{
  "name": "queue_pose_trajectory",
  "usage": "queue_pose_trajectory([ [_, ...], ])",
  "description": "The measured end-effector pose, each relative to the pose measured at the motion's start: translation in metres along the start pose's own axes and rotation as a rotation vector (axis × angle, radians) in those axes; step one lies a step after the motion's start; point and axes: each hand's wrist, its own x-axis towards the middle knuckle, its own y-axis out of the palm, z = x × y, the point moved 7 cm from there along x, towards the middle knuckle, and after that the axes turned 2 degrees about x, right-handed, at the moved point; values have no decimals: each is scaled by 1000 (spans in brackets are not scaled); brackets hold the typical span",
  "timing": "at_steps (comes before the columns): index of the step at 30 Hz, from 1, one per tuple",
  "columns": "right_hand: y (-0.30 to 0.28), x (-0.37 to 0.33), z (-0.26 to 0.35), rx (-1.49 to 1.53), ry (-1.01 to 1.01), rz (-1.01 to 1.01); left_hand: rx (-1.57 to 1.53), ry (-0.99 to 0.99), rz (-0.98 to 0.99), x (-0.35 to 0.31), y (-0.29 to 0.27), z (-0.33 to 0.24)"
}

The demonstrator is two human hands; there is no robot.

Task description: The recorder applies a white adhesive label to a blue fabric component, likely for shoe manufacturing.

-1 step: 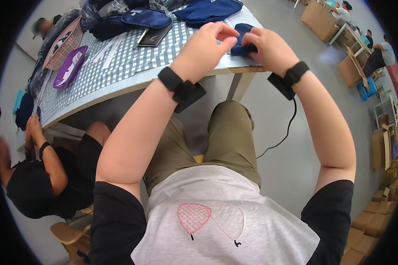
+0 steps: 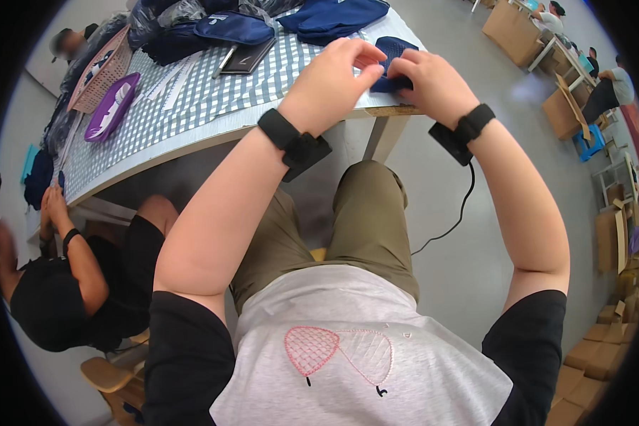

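From where I stand, both bare hands are at the near edge of the table, busy over a dark blue mesh-fabric piece (image 2: 396, 48) that lies between them and a little beyond the fingertips. The left hand (image 2: 337, 74) is on its left side, fingers loosely curled with the thumb brought toward the forefinger; I cannot tell whether those tips have hold of the fabric. The right hand (image 2: 433, 79) has its fingers bent down onto the piece from the right, though whether they pinch it is hidden from me.

Just beyond the left hand lies a navy cloth bag (image 2: 334, 20). To that hand's left, on the blue-and-white gingham tablecloth (image 2: 213, 94), a flat black case (image 2: 250, 57) rests near a navy zip pouch (image 2: 234, 28). Farther left of the hands are a purple plastic tray (image 2: 126, 89) with white pieces in it and a pink lattice basket (image 2: 85, 98) (quite well filled, by the look of it). Both wrists wear a black strap, the right one trailing a thin black cable (image 2: 468, 192) below the hand.
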Motion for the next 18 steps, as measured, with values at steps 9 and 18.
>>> queue_pose_trajectory([
  [9, -5, -30, -5, 150, 68, -49, 323, 143, 50, -7, 46, -13],
  [18, -6, -44, -17, 299, 188, -75, 416, 188, 66, 0, 56, -9],
])
